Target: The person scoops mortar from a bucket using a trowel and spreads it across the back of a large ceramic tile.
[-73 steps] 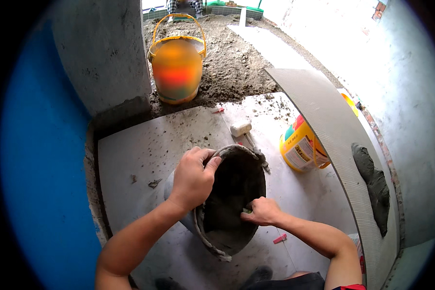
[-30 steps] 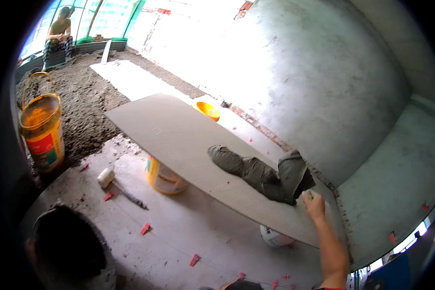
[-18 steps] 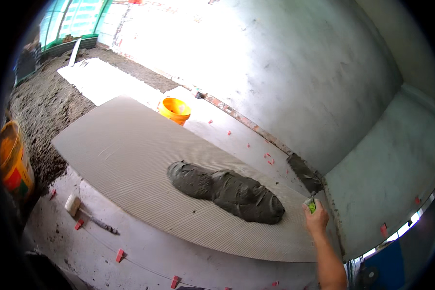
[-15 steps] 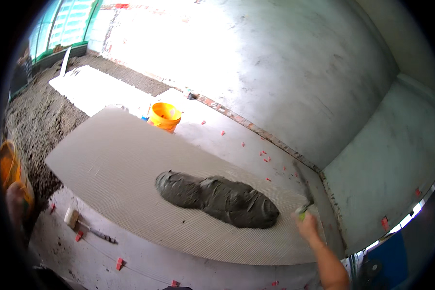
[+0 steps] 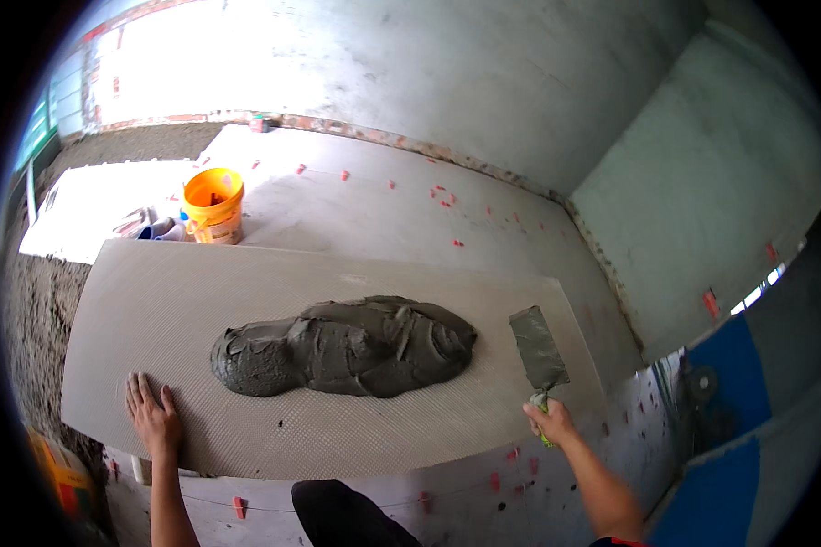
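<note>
A broad grey slab [image 5: 155,310] is lying lengthwise before the person, its upper face showing fine ribbing. A long, lumpy heap of dark, wet mortar [image 5: 356,351] is sitting along its middle, somewhat right of centre, with bare ribbing showing all round. The left hand [image 5: 157,424] is resting on the slab near its left front corner, palm down, fingers extended and holding nothing. The right hand [image 5: 551,422] is gripping a trowel [image 5: 540,346], its fingers closing round the green handle; the mortar-smeared blade is pointing away over the slab's right end, apart from the heap, though whether it is touching the surface I cannot tell. Beyond the slab, a pale floor [image 5: 337,223] is stretching to a rough grey wall [image 5: 410,82], small red clips [image 5: 345,175] dotting it. A yellow bucket [image 5: 217,223] is standing just behind the slab's far edge, a bundle [image 5: 139,221] lying beside it. Coarse sand [image 5: 35,310] is covering the ground at left. A greenish-grey side wall [image 5: 693,182] is meeting the rear one at right, blue panels [image 5: 730,383] showing nearer, and glare is washing out the upper left.
</note>
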Available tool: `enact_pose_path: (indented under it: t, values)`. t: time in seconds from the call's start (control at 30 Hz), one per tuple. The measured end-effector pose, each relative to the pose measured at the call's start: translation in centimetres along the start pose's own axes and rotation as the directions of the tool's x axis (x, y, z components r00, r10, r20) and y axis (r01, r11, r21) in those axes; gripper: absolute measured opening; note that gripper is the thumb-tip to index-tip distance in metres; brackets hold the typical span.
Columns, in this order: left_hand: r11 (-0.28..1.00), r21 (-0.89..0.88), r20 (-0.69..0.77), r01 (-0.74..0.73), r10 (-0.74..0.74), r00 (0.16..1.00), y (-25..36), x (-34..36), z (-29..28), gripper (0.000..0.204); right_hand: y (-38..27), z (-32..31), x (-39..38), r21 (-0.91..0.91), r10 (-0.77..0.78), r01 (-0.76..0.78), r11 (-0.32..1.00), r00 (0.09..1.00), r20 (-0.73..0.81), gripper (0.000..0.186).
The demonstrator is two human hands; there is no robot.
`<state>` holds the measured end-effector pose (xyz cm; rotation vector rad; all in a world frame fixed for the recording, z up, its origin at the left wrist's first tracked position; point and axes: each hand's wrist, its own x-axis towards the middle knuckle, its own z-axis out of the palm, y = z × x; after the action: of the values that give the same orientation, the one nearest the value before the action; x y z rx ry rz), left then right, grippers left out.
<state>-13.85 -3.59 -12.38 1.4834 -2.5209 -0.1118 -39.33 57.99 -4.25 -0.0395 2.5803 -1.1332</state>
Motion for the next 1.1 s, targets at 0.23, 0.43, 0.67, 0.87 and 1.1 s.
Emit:
enact_pose_path:
  t: [0.23, 0.43, 0.67, 0.87, 1.1]
  values:
    - [0.996, 0.065, -0.008, -0.056, 0.057, 0.998, -0.1, 0.5, 0.3, 0.056, 8.0, -0.3, -4.6, -0.359, -0.008, -0.037, 0.933, 0.992, -0.123, 0.035]
    - [0.989, 0.146, 0.037, -0.022, 0.017, 0.999, -0.3, 0.9, 0.4, 0.058, 9.3, 3.9, -4.6, -0.651, -0.138, -0.098, 0.753, 0.943, -0.303, 0.032]
    - [0.979, 0.201, 0.046, -0.029, 0.020, 0.999, 0.0, 0.5, 0.9, 0.058, 13.5, 14.1, -2.5, -0.454, -0.053, -0.256, 0.853, 0.824, -0.564, 0.029]
    - [0.972, 0.228, 0.027, -0.063, 0.058, 0.998, -1.4, 1.0, 1.6, 0.058, 9.2, 23.1, -7.2, -0.319, -0.024, -0.166, 0.933, 0.857, -0.515, 0.035]
    - [0.989, 0.144, 0.046, -0.044, 0.038, 0.998, -0.1, 0.7, 0.9, 0.059, 17.1, 21.8, -18.1, -0.424, 0.142, -0.208, 0.882, 0.973, -0.182, 0.030]
